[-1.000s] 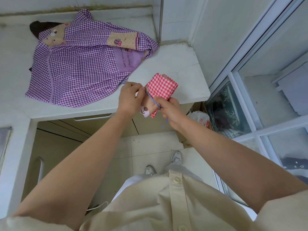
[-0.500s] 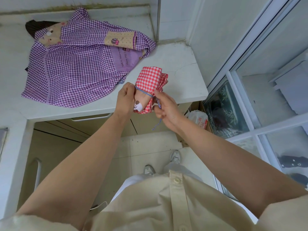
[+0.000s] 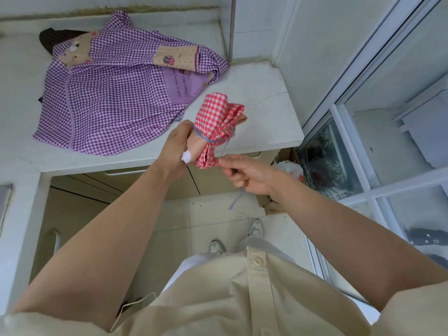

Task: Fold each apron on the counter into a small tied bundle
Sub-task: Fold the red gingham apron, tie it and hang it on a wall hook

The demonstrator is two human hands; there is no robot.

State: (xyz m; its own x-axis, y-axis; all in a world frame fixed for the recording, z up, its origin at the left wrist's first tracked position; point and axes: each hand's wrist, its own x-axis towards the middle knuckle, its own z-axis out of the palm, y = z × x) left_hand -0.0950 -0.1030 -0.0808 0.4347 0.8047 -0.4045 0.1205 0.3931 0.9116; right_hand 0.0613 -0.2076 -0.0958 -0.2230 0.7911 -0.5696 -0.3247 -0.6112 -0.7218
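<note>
A red-and-white checked apron is rolled into a small bundle, cinched round its middle by a blue striped string. My left hand grips the bundle's lower end above the counter's front edge. My right hand is just below and right of the bundle, pinching the string, whose loose end hangs under my fist. A purple checked apron with a bear face and a pocket lies spread flat on the white counter, up and left of the bundle.
The counter ends at a wall corner on the right, with a glass sliding door beyond. Cabinet drawers sit under the counter. A plastic bag in a cardboard box stands on the tiled floor by my feet.
The bundle has tilted upright and the string now squeezes its middle tighter. My right hand has come off the bundle and pulled the string down and to the right.
</note>
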